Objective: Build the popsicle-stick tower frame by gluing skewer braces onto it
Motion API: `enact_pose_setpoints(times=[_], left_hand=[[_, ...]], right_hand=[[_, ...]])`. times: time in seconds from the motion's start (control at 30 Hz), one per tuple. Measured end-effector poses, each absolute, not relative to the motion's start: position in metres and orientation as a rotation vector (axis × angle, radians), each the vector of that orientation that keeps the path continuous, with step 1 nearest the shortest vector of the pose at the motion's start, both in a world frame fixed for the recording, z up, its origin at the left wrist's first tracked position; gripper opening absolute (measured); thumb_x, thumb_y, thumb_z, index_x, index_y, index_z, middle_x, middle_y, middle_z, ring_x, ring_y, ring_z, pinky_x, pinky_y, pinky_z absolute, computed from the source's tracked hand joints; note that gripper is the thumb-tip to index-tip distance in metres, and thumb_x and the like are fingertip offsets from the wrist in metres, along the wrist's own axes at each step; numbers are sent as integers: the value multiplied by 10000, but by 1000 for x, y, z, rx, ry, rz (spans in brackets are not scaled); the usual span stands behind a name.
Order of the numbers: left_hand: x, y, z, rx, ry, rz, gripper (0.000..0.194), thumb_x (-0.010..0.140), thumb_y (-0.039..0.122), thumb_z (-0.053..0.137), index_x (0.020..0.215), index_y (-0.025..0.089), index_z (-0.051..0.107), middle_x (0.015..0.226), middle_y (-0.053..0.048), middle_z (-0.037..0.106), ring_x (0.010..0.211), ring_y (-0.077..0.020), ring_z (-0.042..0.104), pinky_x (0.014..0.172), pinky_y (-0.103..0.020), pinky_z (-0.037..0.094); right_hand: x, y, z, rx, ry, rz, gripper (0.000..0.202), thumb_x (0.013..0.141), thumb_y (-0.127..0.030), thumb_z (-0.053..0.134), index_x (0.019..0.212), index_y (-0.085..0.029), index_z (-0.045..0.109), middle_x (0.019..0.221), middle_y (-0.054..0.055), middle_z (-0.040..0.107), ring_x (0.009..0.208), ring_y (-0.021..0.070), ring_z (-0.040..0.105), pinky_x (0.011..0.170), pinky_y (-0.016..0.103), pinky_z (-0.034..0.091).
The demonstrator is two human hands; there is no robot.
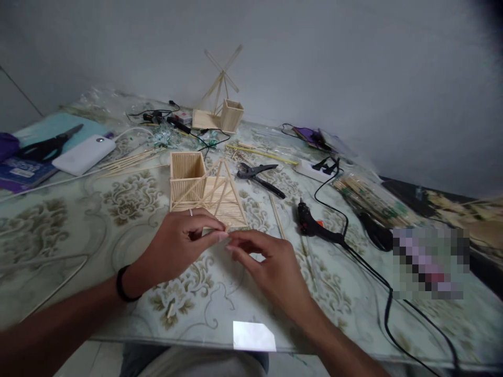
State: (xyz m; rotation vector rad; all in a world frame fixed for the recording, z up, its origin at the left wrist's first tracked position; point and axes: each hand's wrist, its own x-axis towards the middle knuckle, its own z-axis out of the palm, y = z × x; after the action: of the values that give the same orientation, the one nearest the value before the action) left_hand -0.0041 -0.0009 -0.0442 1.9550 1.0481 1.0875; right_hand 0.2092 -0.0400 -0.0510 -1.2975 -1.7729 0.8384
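Observation:
A small wooden-stick model (pixel 226 208) stands in front of me, with a square open-topped box (pixel 187 175) at its left and a frame of thin crossed sticks on its slatted base. My left hand (pixel 188 238), wearing a ring, is at the model's near edge, thumb and forefinger pinched on what looks like the tip of a thin wooden stick. Close against those fingertips is my right hand (pixel 271 259), its fingers curled and thumb near the forefinger. Whatever lies between the right fingertips is too small to make out.
Pliers (pixel 261 178) lie behind the model. A black glue gun (pixel 314 222) with its cord rests at right, near bagged sticks (pixel 377 201). A white power bank (pixel 84 154) and scissors (pixel 51 144) are at left. Another stick model (pixel 231 115) stands by the wall.

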Motion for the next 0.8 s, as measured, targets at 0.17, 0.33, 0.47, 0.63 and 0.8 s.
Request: enact_pose_setpoints(times=[0.17,0.33,0.47,0.63,0.8], left_hand=[[-6,-1,-42,1972,1050,1090,128,957,232,773,871,238,868,868,-22,863,771,-165,789,684,-238,580],[-21,2,-27,1952,1166,1259,158,967,319,752,860,244,840,848,-6,836,573,-111,599,548,-246,467],[-32,11,-21,1853,1343,1475,251,984,341,703,768,216,717,603,37,605,518,-96,457,496,-244,347],[-30,20,-28,1909,1372,1366,152,935,361,738,906,233,815,654,28,680,564,-120,556,558,-254,430],[-26,21,-34,1990,1396,1291,141,932,371,767,944,273,868,708,27,734,588,-126,558,585,-270,433]], right_hand=[[192,-32,-56,-1273,-1647,834,107,967,-306,754,907,-248,820,819,26,850,648,192,792,664,307,641],[191,-19,-71,-1328,-1540,892,149,946,-360,752,878,-234,790,796,45,841,664,220,806,668,329,649],[187,-11,-89,-1369,-1411,903,203,946,-411,731,877,-225,773,772,50,826,657,229,794,669,351,654],[183,-7,-97,-1400,-1418,899,214,951,-417,727,851,-230,757,719,26,787,593,205,738,627,340,611],[183,-6,-100,-1415,-1433,890,196,939,-395,726,834,-233,756,651,8,745,573,200,710,624,336,582]])
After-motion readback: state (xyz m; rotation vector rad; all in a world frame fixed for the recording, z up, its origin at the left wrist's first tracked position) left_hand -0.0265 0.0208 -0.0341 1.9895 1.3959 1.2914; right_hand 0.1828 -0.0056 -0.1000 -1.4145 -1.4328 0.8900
